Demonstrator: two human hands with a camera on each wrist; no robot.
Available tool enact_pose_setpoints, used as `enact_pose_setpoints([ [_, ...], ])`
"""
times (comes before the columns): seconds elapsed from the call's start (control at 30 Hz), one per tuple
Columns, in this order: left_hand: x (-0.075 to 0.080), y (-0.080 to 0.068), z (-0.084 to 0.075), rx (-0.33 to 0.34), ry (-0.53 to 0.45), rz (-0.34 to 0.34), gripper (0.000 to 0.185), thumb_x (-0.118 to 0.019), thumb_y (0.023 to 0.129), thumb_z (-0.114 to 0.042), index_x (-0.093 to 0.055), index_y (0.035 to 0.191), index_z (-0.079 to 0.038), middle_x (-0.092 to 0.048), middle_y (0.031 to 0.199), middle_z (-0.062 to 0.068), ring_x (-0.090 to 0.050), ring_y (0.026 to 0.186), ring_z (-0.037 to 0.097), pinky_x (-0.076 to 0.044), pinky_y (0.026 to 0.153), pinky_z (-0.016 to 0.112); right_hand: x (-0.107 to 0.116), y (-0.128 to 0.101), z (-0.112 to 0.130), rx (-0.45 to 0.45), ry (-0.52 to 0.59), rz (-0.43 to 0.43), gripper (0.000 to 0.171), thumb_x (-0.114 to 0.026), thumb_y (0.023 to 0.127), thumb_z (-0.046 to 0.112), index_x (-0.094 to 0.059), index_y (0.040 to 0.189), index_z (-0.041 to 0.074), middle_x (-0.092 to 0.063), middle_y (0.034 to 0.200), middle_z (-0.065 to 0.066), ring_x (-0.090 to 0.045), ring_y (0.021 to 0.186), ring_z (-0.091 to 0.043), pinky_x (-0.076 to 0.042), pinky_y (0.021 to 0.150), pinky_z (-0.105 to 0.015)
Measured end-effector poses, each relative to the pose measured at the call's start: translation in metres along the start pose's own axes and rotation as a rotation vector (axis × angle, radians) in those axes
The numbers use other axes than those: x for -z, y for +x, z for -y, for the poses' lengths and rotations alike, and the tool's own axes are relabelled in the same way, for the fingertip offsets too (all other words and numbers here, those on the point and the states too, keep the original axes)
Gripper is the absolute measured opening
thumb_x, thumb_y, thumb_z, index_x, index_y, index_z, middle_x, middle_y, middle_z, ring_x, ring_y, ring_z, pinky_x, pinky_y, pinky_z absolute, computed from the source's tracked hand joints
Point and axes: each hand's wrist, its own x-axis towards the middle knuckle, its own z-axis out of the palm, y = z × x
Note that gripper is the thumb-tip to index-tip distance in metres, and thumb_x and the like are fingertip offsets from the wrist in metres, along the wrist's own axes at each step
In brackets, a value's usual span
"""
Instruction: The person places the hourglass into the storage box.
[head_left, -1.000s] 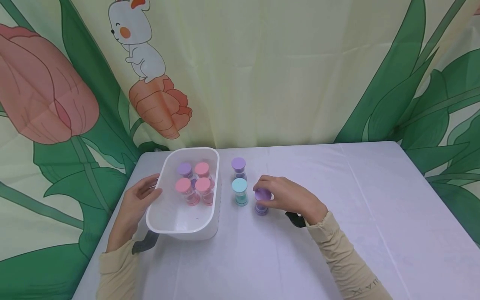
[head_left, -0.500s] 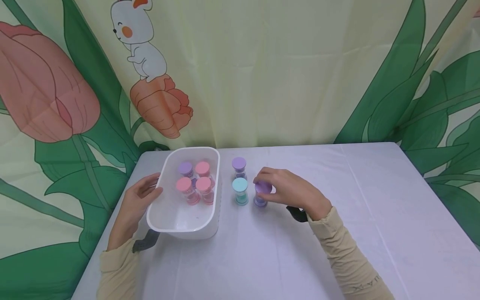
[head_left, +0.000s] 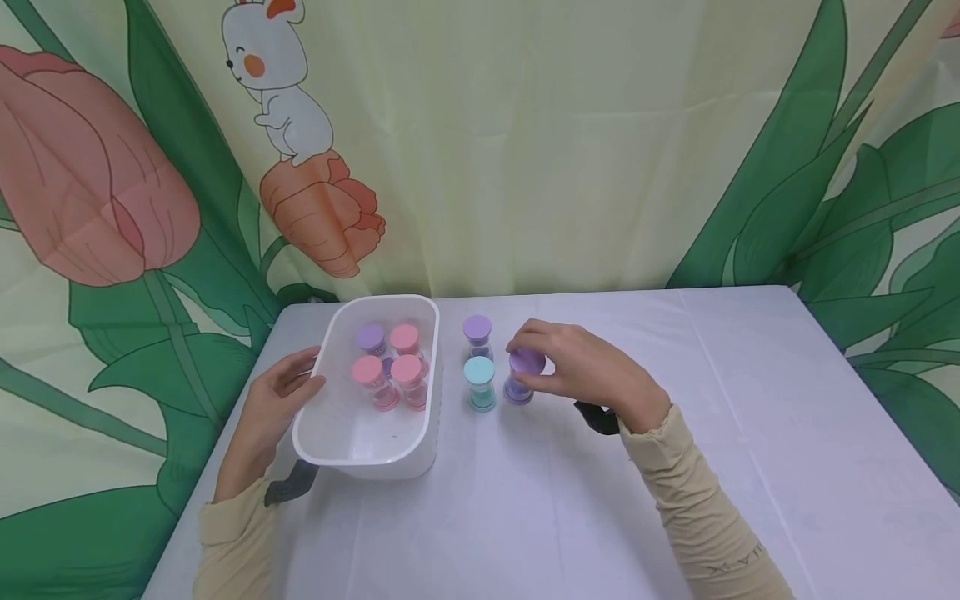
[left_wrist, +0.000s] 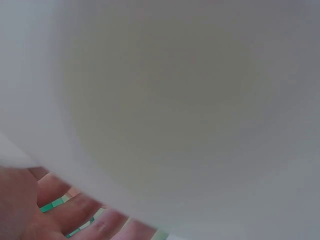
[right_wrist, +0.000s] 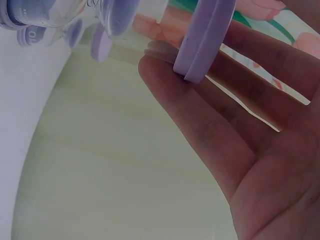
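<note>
rightmost purple timer [head_left: 527, 362] shifted farther, right hand [head_left: 592, 367] pinching it; left hand [head_left: 277, 400] loose against tub [head_left: 352, 437]. leftward drift might topple teal timer [head_left: 480, 380].

Three views of one tabletop [head_left: 637, 517], one high, two close.
The head view looks forward and down over left hand [head_left: 281, 389] and right hand [head_left: 581, 369]. The left wrist view faces the tub [left_wrist: 175, 125] at close range; the right wrist view, tipped sideways, shares the held lid [right_wrist: 205, 42] and the curtain [right_wrist: 125, 150] with the head view.
</note>
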Motion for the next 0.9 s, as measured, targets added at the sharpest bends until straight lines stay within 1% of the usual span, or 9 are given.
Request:
enact_pose_setpoints([
  [0.1, 0.000, 0.000, 0.000, 0.001, -0.004, 0.000, 0.064, -0.063, 0.096, -0.041, -0.041, 0.151, -0.016, -0.047, 0.150, 0.012, -0.054, 0.123, 0.017, -0.050, 0.085, 0.014, 0.004, 0.002, 0.002, 0.005, -0.002, -0.011, 0.020, -0.074, 0.088, 0.018, -0.071, 0.106, 0.009, -0.066, 0.106, 0.003, -0.062, 0.086, -0.005, -0.056, 0.076, -0.024],
  [0.3, -0.002, 0.001, 0.001, 0.000, 0.003, -0.011, 0.064, -0.063, 0.096, -0.042, -0.043, 0.150, -0.016, -0.048, 0.149, 0.012, -0.054, 0.125, 0.022, -0.051, 0.086, 0.015, 0.008, 0.007, 0.005, 0.025, 0.001, -0.027, 0.021, -0.074, 0.088, 0.018, -0.071, 0.107, 0.008, -0.066, 0.105, 0.002, -0.063, 0.086, -0.007, -0.056, 0.076, -0.025],
  [0.47, -0.001, 0.001, 0.001, 0.007, 0.000, -0.005, 0.064, -0.063, 0.096, -0.043, -0.042, 0.151, -0.017, -0.047, 0.150, 0.012, -0.052, 0.127, 0.026, -0.052, 0.088, 0.019, 0.011, 0.012, 0.008, 0.036, -0.005, -0.027, 0.023, -0.074, 0.089, 0.020, -0.070, 0.108, 0.008, -0.066, 0.105, 0.002, -0.062, 0.087, -0.007, -0.055, 0.076, -0.024],
  [0.57, -0.001, 0.001, 0.001, 0.005, -0.004, 0.000, 0.064, -0.062, 0.097, -0.041, -0.041, 0.152, -0.017, -0.047, 0.151, 0.012, -0.052, 0.128, 0.026, -0.051, 0.087, 0.018, 0.013, 0.016, 0.010, 0.056, -0.011, -0.041, 0.022, -0.073, 0.089, 0.020, -0.071, 0.107, 0.008, -0.066, 0.105, 0.003, -0.062, 0.088, -0.007, -0.055, 0.076, -0.024],
  [0.7, 0.000, 0.000, 0.001, -0.007, -0.009, 0.002, 0.063, -0.062, 0.097, -0.040, -0.040, 0.152, -0.017, -0.047, 0.151, 0.012, -0.053, 0.126, 0.022, -0.051, 0.085, 0.015, 0.016, 0.021, 0.014, 0.084, -0.014, -0.066, 0.021, -0.073, 0.089, 0.019, -0.071, 0.107, 0.008, -0.066, 0.105, 0.002, -0.062, 0.089, -0.007, -0.056, 0.077, -0.026],
  [0.8, 0.000, 0.000, 0.001, -0.008, -0.010, 0.003, 0.063, -0.062, 0.097, -0.039, -0.040, 0.152, -0.018, -0.046, 0.151, 0.012, -0.053, 0.125, 0.020, -0.051, 0.085, 0.015, 0.018, 0.023, 0.018, 0.096, -0.021, -0.076, 0.022, -0.073, 0.089, 0.019, -0.071, 0.107, 0.007, -0.066, 0.105, 0.001, -0.063, 0.090, -0.008, -0.056, 0.078, -0.028],
  [0.9, 0.000, 0.000, 0.002, -0.008, -0.006, 0.004, 0.064, -0.062, 0.097, -0.040, -0.040, 0.153, -0.017, -0.046, 0.152, 0.012, -0.053, 0.126, 0.022, -0.051, 0.086, 0.017, 0.020, 0.025, 0.021, 0.111, -0.029, -0.085, 0.023, -0.074, 0.088, 0.019, -0.071, 0.108, 0.006, -0.067, 0.106, -0.001, -0.063, 0.090, -0.009, -0.056, 0.078, -0.029],
])
